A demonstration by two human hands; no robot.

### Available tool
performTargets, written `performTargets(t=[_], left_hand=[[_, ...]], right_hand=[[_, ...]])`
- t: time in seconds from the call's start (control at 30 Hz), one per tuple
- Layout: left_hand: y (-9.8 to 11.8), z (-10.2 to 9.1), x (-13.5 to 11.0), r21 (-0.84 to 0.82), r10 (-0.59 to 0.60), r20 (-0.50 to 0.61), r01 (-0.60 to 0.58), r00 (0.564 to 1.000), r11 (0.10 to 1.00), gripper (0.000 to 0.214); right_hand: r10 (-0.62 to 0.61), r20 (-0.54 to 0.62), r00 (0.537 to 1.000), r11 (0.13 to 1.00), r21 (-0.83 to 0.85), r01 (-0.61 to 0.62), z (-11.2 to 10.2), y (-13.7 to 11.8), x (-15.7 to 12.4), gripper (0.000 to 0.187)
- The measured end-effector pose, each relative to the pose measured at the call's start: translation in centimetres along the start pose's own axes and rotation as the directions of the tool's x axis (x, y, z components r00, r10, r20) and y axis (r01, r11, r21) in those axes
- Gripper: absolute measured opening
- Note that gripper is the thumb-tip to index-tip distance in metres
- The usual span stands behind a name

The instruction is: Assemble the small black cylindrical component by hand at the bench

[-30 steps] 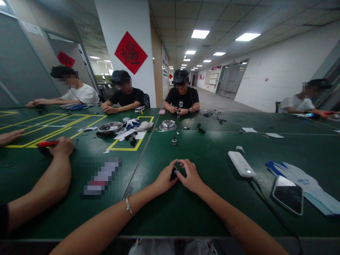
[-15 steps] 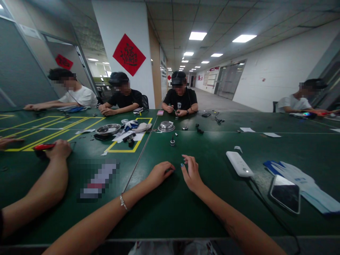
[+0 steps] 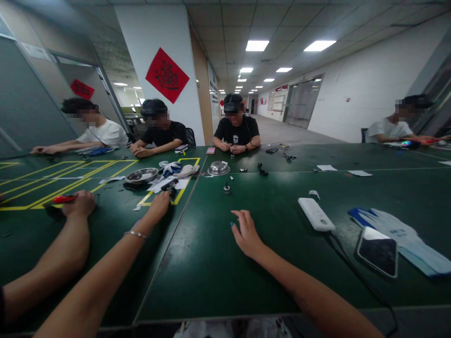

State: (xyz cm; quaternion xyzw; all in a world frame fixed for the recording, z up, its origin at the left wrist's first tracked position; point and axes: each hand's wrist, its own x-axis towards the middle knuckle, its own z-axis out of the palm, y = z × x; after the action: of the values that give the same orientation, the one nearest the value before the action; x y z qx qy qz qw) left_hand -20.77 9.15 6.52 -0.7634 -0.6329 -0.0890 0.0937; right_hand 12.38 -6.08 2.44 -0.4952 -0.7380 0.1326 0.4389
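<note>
An office interior — ceiling light panels [image 3: 257, 45], glass doors [image 3: 301, 104] and a long shared green table [image 3: 204, 272] show it.

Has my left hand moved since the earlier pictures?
Yes: the left hand has moved left and farther forward, crossing from the right side of the table seam to its left, close to the black parts.

Metal part [image 3: 226, 188], small, upright: is standing just nearer than the domed metal dish [image 3: 219, 168], obstructing straight reach. Gloves [image 3: 170, 167], metal bowl [image 3: 134, 176], black parts [image 3: 171, 187]: are crowding the dish's left side. Tabletop [image 3: 197, 263] nearer than the dish: is lying open between left hand [image 3: 160, 205] and right hand [image 3: 247, 234].
</note>
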Motion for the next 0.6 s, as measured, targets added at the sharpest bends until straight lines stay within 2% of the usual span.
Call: performTargets(t=[0.23,0.6], left_hand=[[-2.6,-0.2,1.7,0.107,-0.159,0.032,0.155,0.987,0.982,0.033],[-3.1,0.2,3.7,0.056,-0.315,0.058,0.312,0.947,0.948,0.036]], right_hand=[[0.032,-0.019,0.999,0.999,-0.001,-0.032,-0.9,0.4,0.5,0.037],[0.049,0.043,0.998,0.998,-0.037,-0.047,-0.8,0.7,0.6,0.034]])
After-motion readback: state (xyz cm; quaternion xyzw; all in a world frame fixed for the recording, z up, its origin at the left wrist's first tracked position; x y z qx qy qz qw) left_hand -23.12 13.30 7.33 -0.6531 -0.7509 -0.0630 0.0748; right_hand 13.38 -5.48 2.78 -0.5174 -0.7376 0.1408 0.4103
